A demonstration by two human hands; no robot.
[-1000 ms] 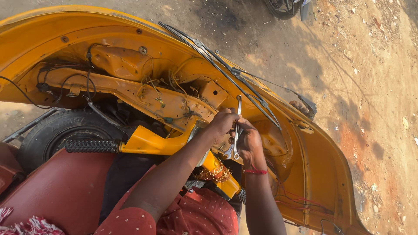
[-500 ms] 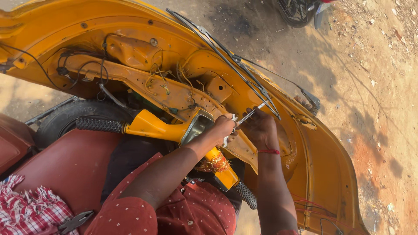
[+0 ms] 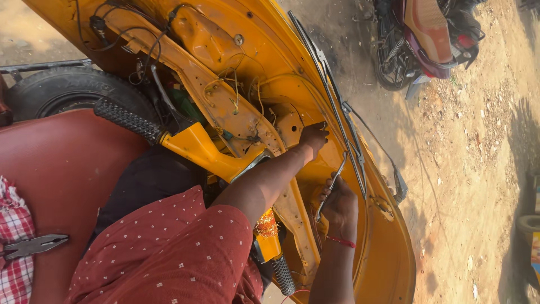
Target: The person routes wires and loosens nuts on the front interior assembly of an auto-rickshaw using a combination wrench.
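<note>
Nearest of all, the person's lap in a dotted maroon garment (image 3: 169, 253) fills the lower frame, with a dark red seat (image 3: 62, 169) to the left and a pair of pliers (image 3: 34, 246) lying on checked cloth (image 3: 14, 236) at the far left edge.

Further out, both forearms reach into the inner side of a yellow vehicle body panel (image 3: 388, 264). The right hand (image 3: 339, 202), with a red thread at its wrist, is clenched around the lower end of a slim metal spanner (image 3: 331, 186). The tool's long axis runs up and slightly right from the hand, its free end near the dark rubber edge strip (image 3: 332, 107) of the panel. The left hand (image 3: 312, 137) sits just above and to the left of that tip, fingers curled against the yellow metal near a bracket (image 3: 289, 125); whether it pinches a small part there I cannot tell. So the left hand is the one nearer the spot where the tool's head points, and the two hands stand a little apart.

Compared with half a second ago, the hands have separated: then they were bunched together on the tool, which pointed more sideways; now it stands closer to upright and the left hand has moved up onto the panel.

Beyond the hands lie the yellow handlebar (image 3: 197, 149) with its ribbed black grip (image 3: 126, 120), loose wiring (image 3: 230, 90), a tyre (image 3: 67, 93), and, farthest, a parked motorcycle (image 3: 427, 39) on bare dirt ground (image 3: 478, 169).
</note>
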